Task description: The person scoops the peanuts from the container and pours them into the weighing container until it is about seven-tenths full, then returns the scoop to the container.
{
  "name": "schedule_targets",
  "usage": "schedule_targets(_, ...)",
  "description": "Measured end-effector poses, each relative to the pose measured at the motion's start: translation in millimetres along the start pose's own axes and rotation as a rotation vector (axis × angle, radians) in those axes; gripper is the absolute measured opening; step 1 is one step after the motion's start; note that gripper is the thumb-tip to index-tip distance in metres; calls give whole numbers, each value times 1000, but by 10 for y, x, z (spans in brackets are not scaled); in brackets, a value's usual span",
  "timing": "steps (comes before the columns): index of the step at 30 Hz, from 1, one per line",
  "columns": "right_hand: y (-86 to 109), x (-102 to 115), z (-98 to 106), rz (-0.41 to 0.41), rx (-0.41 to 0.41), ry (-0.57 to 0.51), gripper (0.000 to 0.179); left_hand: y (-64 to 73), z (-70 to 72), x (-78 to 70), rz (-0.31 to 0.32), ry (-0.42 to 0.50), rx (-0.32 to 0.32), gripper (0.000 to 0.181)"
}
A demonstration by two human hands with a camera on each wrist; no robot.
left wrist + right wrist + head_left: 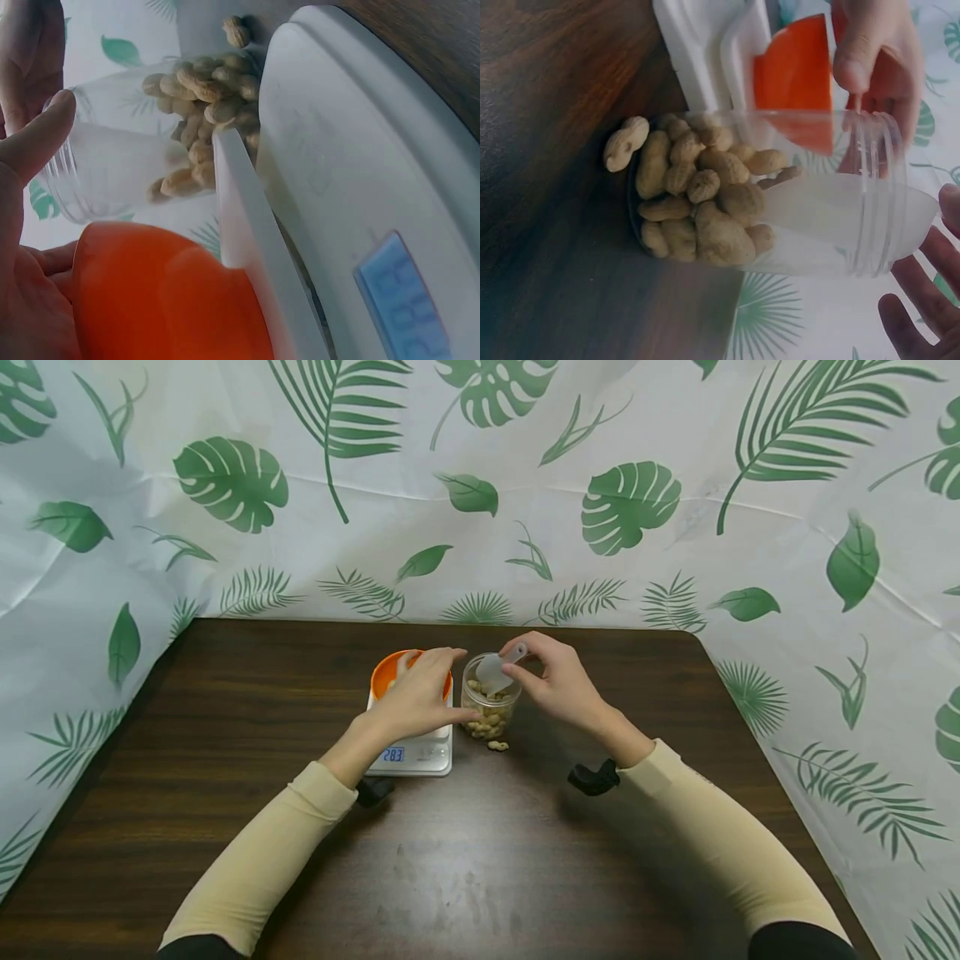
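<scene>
A clear jar [491, 710] of unshelled peanuts [705, 187] stands on the table. My right hand [558, 681] pinches a translucent white scoop [493, 673] above the jar's mouth, and the scoop's blade dips inside to the nuts. To the left, an orange bowl [165, 292] sits on a white kitchen scale [408, 764], whose blue display [393, 754] seems to read 28.3. Spread over the bowl is my left hand [420, 693], its thumb stretched to the jar's rim and its fingers beyond the bowl. The hand hides much of the bowl.
One loose peanut [497, 746] lies on the dark wooden table [480, 860] just in front of the jar. A white leaf-patterned sheet [525, 510] hangs behind the table's far edge. Black wrist devices [594, 777] hang below both wrists.
</scene>
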State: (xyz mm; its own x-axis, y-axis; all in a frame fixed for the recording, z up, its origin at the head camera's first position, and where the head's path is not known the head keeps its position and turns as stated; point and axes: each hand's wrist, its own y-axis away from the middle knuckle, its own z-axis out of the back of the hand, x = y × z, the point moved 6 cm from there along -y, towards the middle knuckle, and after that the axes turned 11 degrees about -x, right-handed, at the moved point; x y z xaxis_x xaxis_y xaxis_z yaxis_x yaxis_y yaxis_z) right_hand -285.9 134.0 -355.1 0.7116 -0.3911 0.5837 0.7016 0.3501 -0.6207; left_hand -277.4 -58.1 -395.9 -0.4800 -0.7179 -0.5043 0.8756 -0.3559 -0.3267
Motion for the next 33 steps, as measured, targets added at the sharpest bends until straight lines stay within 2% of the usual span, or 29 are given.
schedule_targets(7, -26, 41, -87, 79, 23, 32, 17, -70, -46, -37, -12, -5, 17, 92)
schedule_targets(14, -44, 69, -214, 144, 107, 90, 15, -92, -96, -40, -15, -40, 36, 90)
schedule_targets(21, -38, 118, -276, 181, 191, 86, 15, -96, -115, -55, -11, -8, 46, 91)
schedule_targets(25, -19, 137, -324, 209, 208, 99, 15, -101, -119, -59, -6, 0, 51, 91)
schedule_targets(27, -22, 135, -329, 194, 199, 80, 15, -105, -117, -61, -5, 6, 45, 90)
schedule_targets(33, -56, 44, -267, 73, 172, 20, 8, -114, -106, -56, -6, 19, 46, 87)
